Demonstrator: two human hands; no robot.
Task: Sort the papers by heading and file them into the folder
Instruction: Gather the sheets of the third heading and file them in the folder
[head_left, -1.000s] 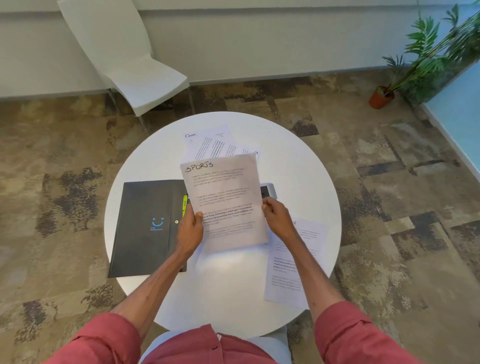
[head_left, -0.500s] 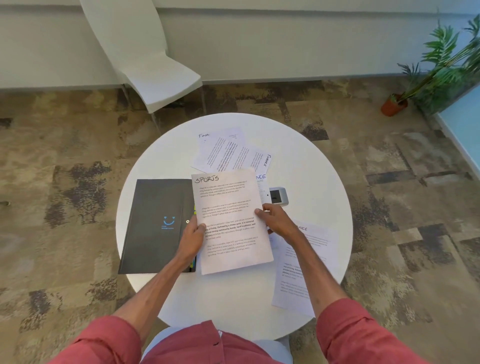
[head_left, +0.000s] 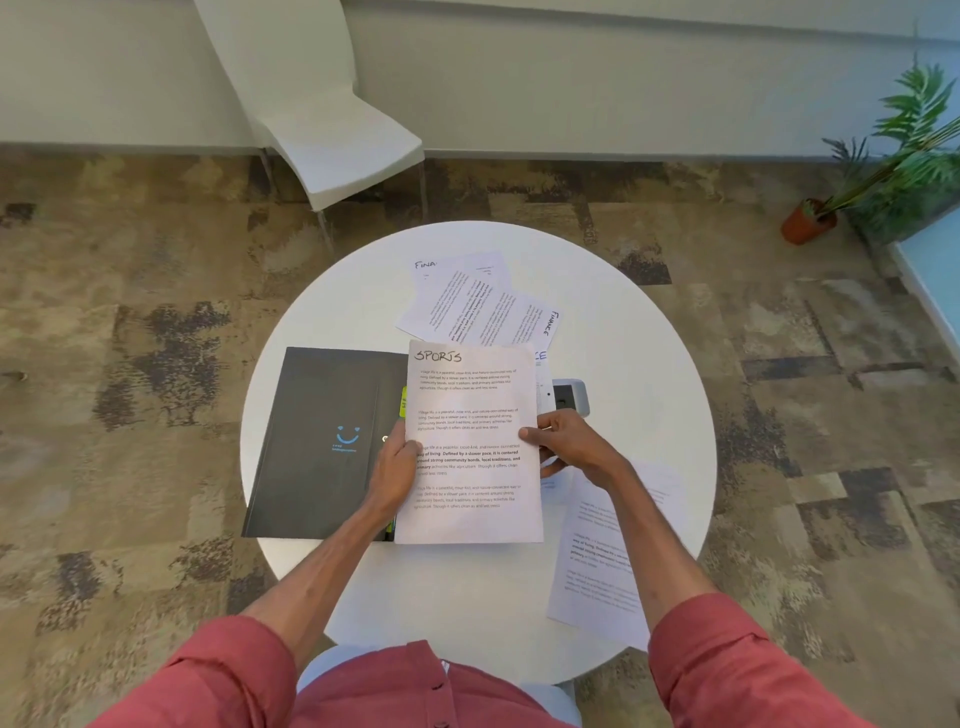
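A sheet headed SPORTS (head_left: 472, 405) lies low over the round white table (head_left: 649, 374), just right of a closed black folder (head_left: 322, 441) with a blue smile logo. My left hand (head_left: 397, 462) grips the sheet's left edge with the thumb on top. My right hand (head_left: 569, 441) pinches its right edge. Two overlapping sheets headed FINANCE (head_left: 467, 301) lie at the table's far side. Another printed sheet (head_left: 597, 561) lies at the near right, partly under my right forearm.
A small grey-white stapler-like device (head_left: 569, 397) sits right of the held sheet. A yellow-green marker (head_left: 403, 401) peeks out beside the folder. A white chair (head_left: 332, 140) stands beyond the table. A potted plant (head_left: 883, 171) is at the far right.
The SPORTS sheet has come down from a raised, tilted position to lie low beside the folder, both hands still on its edges. The camera view has shifted slightly.
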